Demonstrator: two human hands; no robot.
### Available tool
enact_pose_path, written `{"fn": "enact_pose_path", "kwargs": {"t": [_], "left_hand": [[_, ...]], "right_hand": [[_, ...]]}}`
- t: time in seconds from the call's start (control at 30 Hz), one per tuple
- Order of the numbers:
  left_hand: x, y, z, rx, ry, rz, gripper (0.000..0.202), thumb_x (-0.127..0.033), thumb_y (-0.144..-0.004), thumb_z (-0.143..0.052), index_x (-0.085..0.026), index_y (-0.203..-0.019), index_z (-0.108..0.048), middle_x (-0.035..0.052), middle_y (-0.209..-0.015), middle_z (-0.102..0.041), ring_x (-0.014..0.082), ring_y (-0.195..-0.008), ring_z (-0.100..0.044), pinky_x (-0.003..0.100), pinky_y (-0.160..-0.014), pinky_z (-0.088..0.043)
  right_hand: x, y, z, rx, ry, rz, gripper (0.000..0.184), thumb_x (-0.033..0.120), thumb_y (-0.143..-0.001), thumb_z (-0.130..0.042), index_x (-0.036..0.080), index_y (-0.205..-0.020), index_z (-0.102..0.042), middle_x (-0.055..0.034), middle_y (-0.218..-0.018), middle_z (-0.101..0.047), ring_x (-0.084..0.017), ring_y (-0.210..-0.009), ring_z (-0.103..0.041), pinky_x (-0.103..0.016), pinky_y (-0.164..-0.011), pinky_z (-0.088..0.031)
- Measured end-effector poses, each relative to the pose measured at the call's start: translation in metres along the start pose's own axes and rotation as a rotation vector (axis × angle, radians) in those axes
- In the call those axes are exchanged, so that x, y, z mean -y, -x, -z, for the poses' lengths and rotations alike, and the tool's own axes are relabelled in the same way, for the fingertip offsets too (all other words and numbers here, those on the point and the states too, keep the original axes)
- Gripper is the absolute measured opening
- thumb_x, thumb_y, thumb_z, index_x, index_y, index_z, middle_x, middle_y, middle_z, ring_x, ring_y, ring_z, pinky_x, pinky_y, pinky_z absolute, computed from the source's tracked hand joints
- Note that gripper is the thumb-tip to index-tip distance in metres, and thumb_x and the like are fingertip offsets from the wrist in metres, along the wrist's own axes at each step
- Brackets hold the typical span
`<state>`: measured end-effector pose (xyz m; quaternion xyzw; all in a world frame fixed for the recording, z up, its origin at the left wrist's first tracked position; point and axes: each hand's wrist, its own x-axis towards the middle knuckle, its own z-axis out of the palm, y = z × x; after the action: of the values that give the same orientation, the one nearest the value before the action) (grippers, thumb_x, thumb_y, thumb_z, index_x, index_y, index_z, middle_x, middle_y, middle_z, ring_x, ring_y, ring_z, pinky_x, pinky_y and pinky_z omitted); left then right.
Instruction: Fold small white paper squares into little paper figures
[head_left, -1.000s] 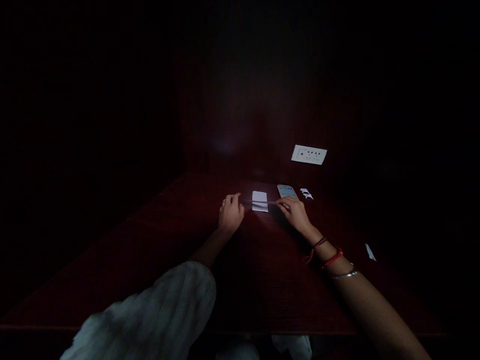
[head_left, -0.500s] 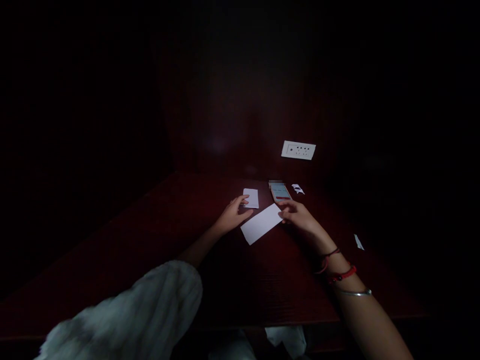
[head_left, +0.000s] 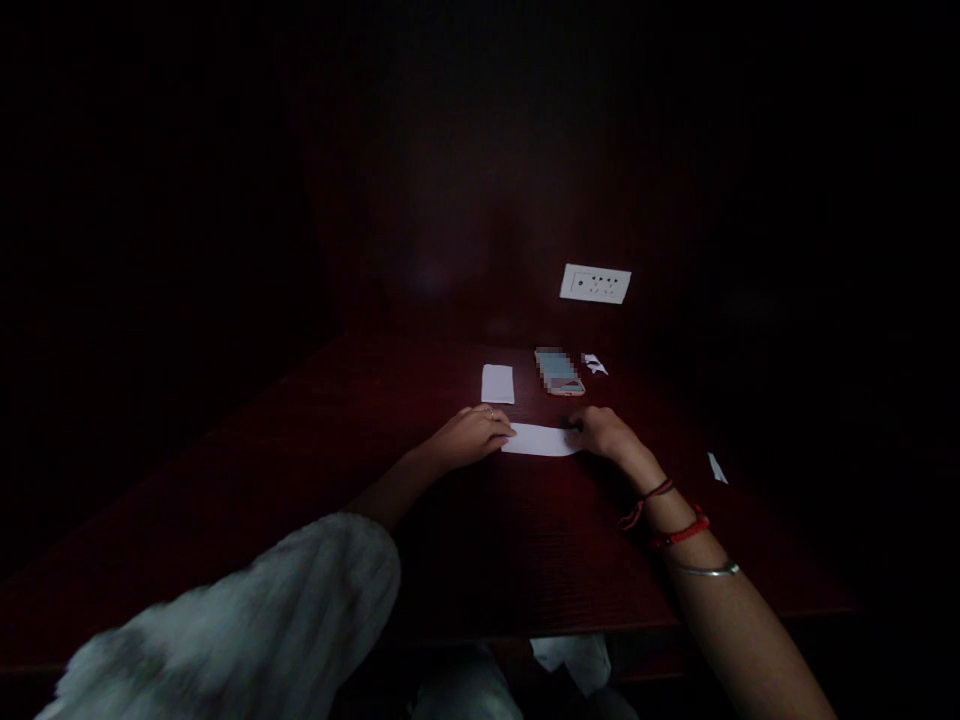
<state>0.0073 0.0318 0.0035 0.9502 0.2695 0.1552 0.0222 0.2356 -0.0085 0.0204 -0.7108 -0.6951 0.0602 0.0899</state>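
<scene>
A white strip of paper (head_left: pixel 540 440) lies crosswise low over the dark red table, one end at each hand. My left hand (head_left: pixel 476 436) has its fingers closed on the left end. At the right end, my right hand (head_left: pixel 602 434) pinches the paper between thumb and fingers. Just beyond my left hand rests a folded white paper (head_left: pixel 497 384). Behind my right hand lies a phone (head_left: pixel 559 371) with its screen lit and blurred out.
Torn paper scraps (head_left: pixel 595 364) sit right of the phone, and a thin paper sliver (head_left: pixel 717 468) is farther right. A white socket panel (head_left: pixel 595 284) is on the back wall. The table (head_left: pixel 300 480) is dark red; its front edge runs below my hands.
My left hand has left the folded paper's edge and taken the strip's left end. The strip has turned from slanted to nearly level, my right hand still on its right end.
</scene>
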Motion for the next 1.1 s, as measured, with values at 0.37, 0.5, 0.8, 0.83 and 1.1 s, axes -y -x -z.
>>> {"fn": "enact_pose_path", "kwargs": {"t": [0.37, 0.5, 0.8, 0.83, 1.1], "left_hand": [[0.009, 0.001, -0.007, -0.135, -0.092, 0.156, 0.014, -0.027, -0.076, -0.042, -0.019, -0.082, -0.052, 0.0020, -0.090, -0.049, 0.0145, -0.081, -0.046, 0.024, -0.070, -0.035], [0.009, 0.001, -0.007, -0.106, -0.033, 0.103, 0.015, -0.031, -0.075, -0.042, -0.020, -0.080, -0.052, 0.0013, -0.086, -0.050, 0.0144, -0.082, -0.046, 0.024, -0.072, -0.034], [0.013, 0.000, -0.013, -0.114, 0.003, 0.127, 0.022, -0.038, -0.073, -0.043, -0.020, -0.085, -0.051, 0.0019, -0.091, -0.049, 0.0167, -0.087, -0.044, 0.028, -0.075, -0.033], [0.013, 0.000, -0.013, -0.116, 0.004, 0.133, 0.022, -0.038, -0.073, -0.043, -0.020, -0.085, -0.051, 0.0020, -0.091, -0.049, 0.0169, -0.087, -0.043, 0.028, -0.075, -0.033], [0.013, -0.001, -0.016, -0.134, 0.026, 0.172, 0.019, -0.035, -0.073, -0.046, -0.021, -0.084, -0.051, 0.0017, -0.093, -0.048, 0.0173, -0.090, -0.042, 0.029, -0.077, -0.032]], "right_hand": [[0.026, -0.001, -0.017, -0.019, -0.176, 0.221, 0.059, 0.043, -0.057, -0.059, 0.013, -0.106, -0.048, -0.0096, -0.100, -0.053, -0.018, -0.091, -0.048, -0.025, -0.077, -0.037], [0.037, 0.004, -0.016, 0.061, -0.147, 0.159, 0.058, 0.039, -0.052, -0.063, 0.015, -0.103, -0.050, -0.0093, -0.098, -0.054, -0.019, -0.087, -0.050, -0.027, -0.074, -0.038], [0.041, 0.006, -0.011, 0.095, -0.208, 0.104, 0.040, 0.030, -0.048, -0.066, 0.016, -0.084, -0.057, -0.0052, -0.089, -0.056, -0.016, -0.081, -0.051, -0.023, -0.068, -0.038], [0.042, 0.006, -0.011, 0.084, -0.210, 0.106, 0.040, 0.029, -0.048, -0.066, 0.016, -0.085, -0.057, -0.0054, -0.089, -0.056, -0.016, -0.081, -0.051, -0.023, -0.068, -0.038], [0.048, 0.006, -0.012, 0.133, -0.360, 0.003, 0.062, 0.019, -0.046, -0.067, 0.013, -0.105, -0.048, -0.0068, -0.087, -0.057, -0.017, -0.075, -0.054, -0.023, -0.063, -0.040]]}}
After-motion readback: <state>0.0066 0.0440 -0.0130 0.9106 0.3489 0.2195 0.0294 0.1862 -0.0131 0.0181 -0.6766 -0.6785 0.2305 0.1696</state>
